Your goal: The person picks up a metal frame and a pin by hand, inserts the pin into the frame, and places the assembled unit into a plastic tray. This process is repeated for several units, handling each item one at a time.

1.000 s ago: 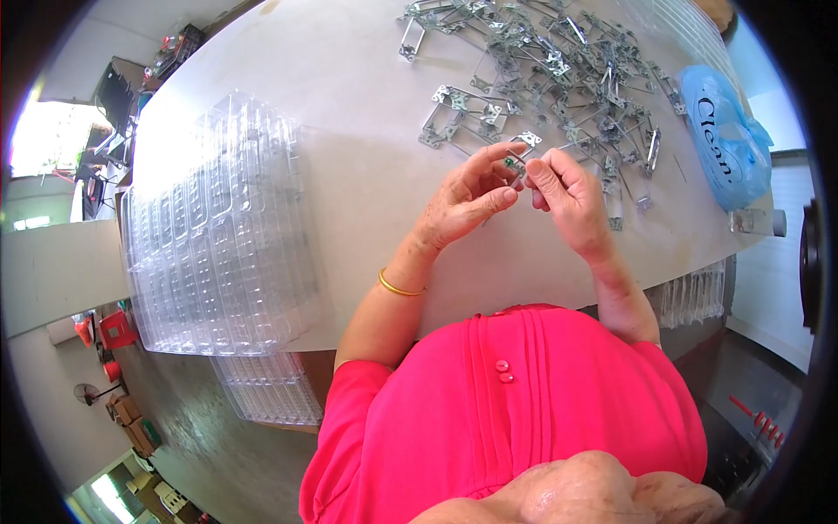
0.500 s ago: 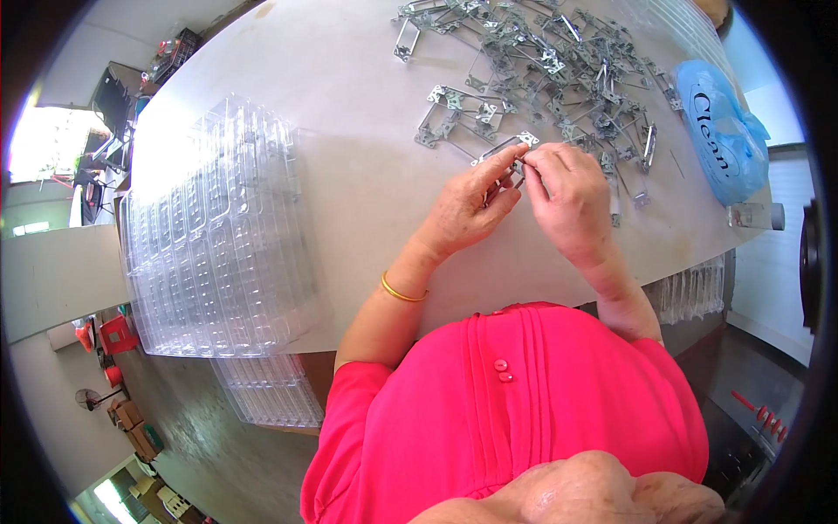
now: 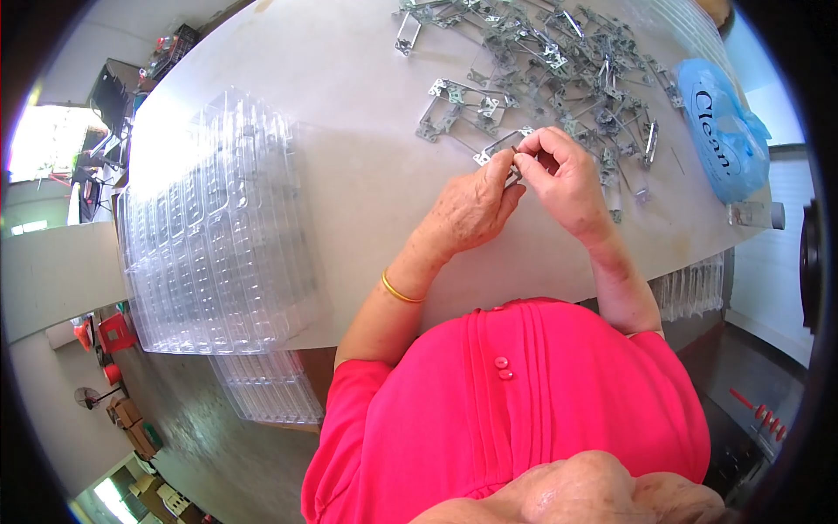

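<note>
My left hand [image 3: 471, 208] is closed around a small metal bracket [image 3: 513, 179], most of which the fingers hide. My right hand [image 3: 567, 179] meets it from the right, thumb and forefinger pinched at the bracket's upper end, near a thin dark tip. Whatever lies inside that pinch is too small to make out. Just beyond the fingertips, a thin metal frame [image 3: 482, 157] lies on the table. Farther off is a tangled heap of metal frames [image 3: 559, 61] with rods and perforated end plates.
Stacked clear plastic trays [image 3: 218, 236] stand on the left of the pale table [image 3: 358, 175]. To the right are a blue plastic bag [image 3: 716, 131] marked "Clean." and a clear jar with a grey lid [image 3: 756, 215]. More clear trays [image 3: 272, 389] sit below the table edge.
The right hand has turned and its fingers have curled into a tighter pinch at the bracket's top. My left hand has rolled slightly, its thumb now pointing more upward. The heap looks unchanged.
</note>
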Tool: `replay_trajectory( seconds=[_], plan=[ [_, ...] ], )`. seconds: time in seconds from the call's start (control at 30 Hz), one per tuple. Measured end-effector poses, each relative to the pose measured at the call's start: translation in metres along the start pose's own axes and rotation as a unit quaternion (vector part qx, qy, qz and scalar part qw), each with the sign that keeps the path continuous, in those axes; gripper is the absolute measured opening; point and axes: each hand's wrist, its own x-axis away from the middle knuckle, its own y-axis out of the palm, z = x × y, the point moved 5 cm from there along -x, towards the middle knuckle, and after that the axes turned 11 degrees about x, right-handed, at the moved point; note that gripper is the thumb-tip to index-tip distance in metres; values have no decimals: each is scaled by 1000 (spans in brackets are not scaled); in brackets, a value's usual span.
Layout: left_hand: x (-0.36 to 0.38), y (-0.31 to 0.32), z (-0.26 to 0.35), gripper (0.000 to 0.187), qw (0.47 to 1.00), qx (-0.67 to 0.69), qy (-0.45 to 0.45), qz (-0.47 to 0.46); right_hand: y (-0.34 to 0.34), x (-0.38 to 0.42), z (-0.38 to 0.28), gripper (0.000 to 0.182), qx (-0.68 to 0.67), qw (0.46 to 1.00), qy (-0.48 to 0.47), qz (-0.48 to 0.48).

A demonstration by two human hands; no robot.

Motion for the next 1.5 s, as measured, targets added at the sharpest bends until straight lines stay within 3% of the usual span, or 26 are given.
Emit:
replay_trajectory(
  seconds=[0.1, 0.17, 0.37, 0.57, 0.63, 0.67, 0.77, 0.83, 1.0, 1.07, 1.13, 1.17, 1.23, 1.27, 1.3, 1.33, 1.4, 1.5],
  plan=[
    [1, 2, 0, 36, 1000, 1, -11, -20, 2, -1, 7, 7, -12, 999, 41, -32],
    [1, -1, 1, 36, 1000, 2, -19, -23, 8, -1, 16, 5, -113, 991, 52, -56],
    [0, -4, 6, 28, 997, -54, -25, -50, 17, -5, 32, 10, -201, 967, 110, -116],
    [2, -5, 2, 25, 998, -40, -24, -48, 19, -4, 34, 10, -225, 954, 137, -143],
    [2, -4, 1, 26, 993, 110, -15, -40, 15, -3, 27, 11, -233, 952, 135, -143],
    [3, -4, 0, 26, 993, 110, -15, -40, 13, -3, 23, 11, -242, 950, 134, -143],
    [3, -5, 6, 30, 997, 65, 22, -41, 13, -3, 22, 13, -227, 949, 152, -156],
    [4, -4, 7, 33, 995, -24, -53, -83, 15, -5, 34, 14, -194, 958, 142, -158],
    [5, -4, 0, 34, 996, -7, -51, -66, 16, -6, 34, 17, -159, 962, 149, -162],
    [5, -2, 2, 34, 996, 10, -54, -69, 19, -6, 31, 17, -203, 956, 151, -151],
    [6, 5, 13, 33, 979, -82, -76, -171, 20, -15, 45, 17, -210, 952, 170, -146],
    [6, 9, 12, 33, 979, -82, -76, -171, 20, -18, 51, 17, -216, 948, 185, -145],
    [6, 11, 11, 29, 988, 76, -55, -121, 9, -17, 38, 17, -238, 949, 179, -99],
    [4, 6, 10, 29, 989, 72, -56, -118, -1, -15, 31, 18, -260, 948, 175, -52],
    [1, -3, 5, 30, 950, 269, -136, -82, -8, -12, 23, 15, -278, 948, 153, -28],
    [1, -8, 0, 31, 865, 455, -207, -43, -11, -7, 19, 15, -278, 948, 149, -29],
    [0, -16, -4, 36, 851, 484, -201, -31, -22, 3, 7, 11, -277, 957, 82, 21],
    [1, -16, -6, 39, 798, 572, -189, 11, -25, 20, -2, 9, -273, 960, 55, 19]
  ],
)
